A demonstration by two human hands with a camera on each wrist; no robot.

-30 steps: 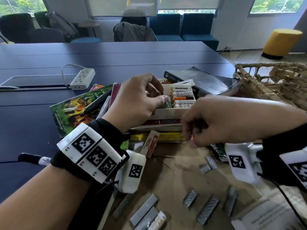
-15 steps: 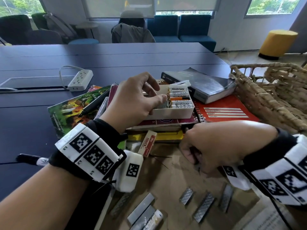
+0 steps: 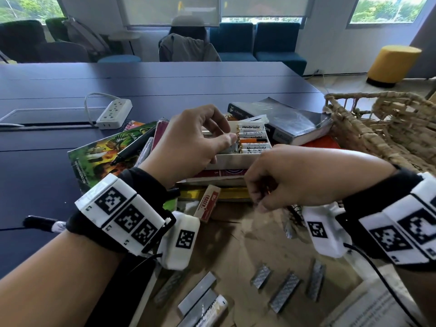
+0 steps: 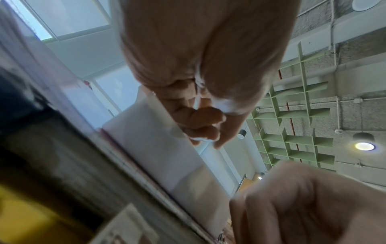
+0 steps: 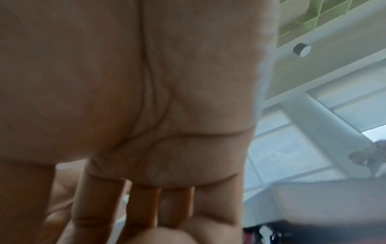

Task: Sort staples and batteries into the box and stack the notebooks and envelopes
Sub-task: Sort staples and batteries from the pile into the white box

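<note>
Long dark blue desk (image 3: 165, 86), teal sofa (image 3: 257, 43) and dark armchairs (image 3: 23, 41) behind it, bright windows (image 3: 389, 8) with lowered blinds beyond, yellow pouf (image 3: 392, 64) on pale floor at its right.

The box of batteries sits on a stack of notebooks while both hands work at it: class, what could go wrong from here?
1. The box rests on uneven notebooks; the left hand pressing inside might tip it, spilling batteries.
2. Staple strips lie loose under the right hand; a wrist could sweep them away.

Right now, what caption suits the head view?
Left hand at the battery box, right hand curled above loose staple strips.
</note>
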